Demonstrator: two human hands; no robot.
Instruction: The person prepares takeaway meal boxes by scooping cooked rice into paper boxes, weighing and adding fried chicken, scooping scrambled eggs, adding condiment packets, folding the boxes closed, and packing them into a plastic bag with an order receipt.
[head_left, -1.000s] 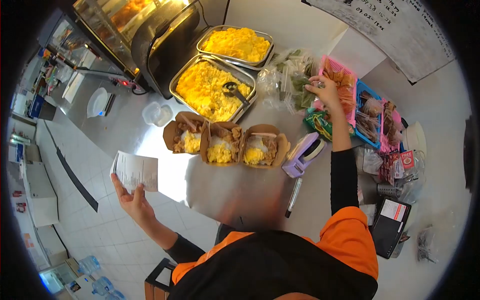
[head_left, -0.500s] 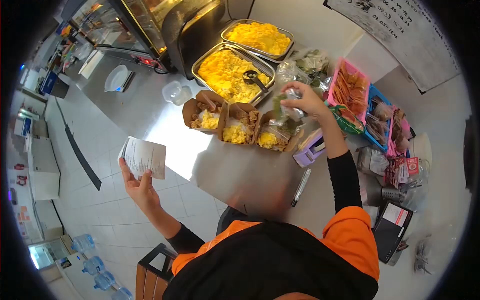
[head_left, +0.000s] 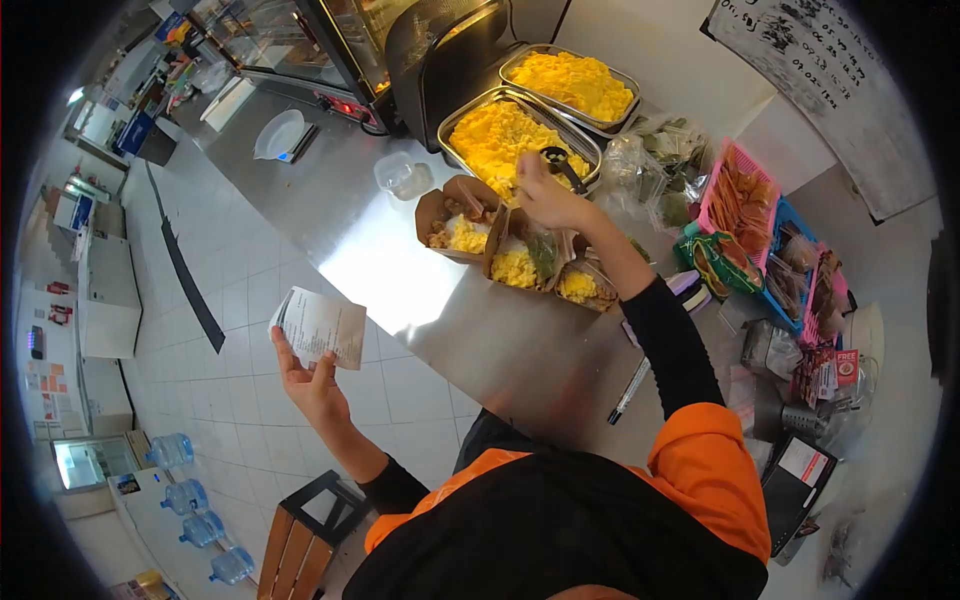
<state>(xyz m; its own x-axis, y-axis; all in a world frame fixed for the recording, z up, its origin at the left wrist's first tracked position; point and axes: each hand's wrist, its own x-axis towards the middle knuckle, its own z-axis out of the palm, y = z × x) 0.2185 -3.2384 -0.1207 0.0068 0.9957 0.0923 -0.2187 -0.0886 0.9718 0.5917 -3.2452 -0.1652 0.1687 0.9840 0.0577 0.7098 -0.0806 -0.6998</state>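
Observation:
My left hand (head_left: 318, 388) grips a printed paper slip (head_left: 322, 325) out over the floor. Above the middle food box (head_left: 520, 262) my right hand (head_left: 548, 195) is closed at the fingertips; what it pinches, if anything, is too small to name. A small green packet (head_left: 541, 252) lies in that middle box, on the egg and meat. On its left stands another open box (head_left: 452, 225) with egg and meat, and on its right a third (head_left: 587, 284), partly hidden by my right forearm.
Behind the boxes are two trays of yellow egg (head_left: 490, 130) (head_left: 575, 85), one with a black ladle (head_left: 566, 168). To the right lie green packets (head_left: 672, 150), a pink basket (head_left: 740, 200), a purple tape dispenser (head_left: 690, 290) and a marker (head_left: 628, 390).
My right hand has moved from the green packets to above the boxes, and a green packet now lies in the middle box. My left hand still holds the slip. The view has shifted.

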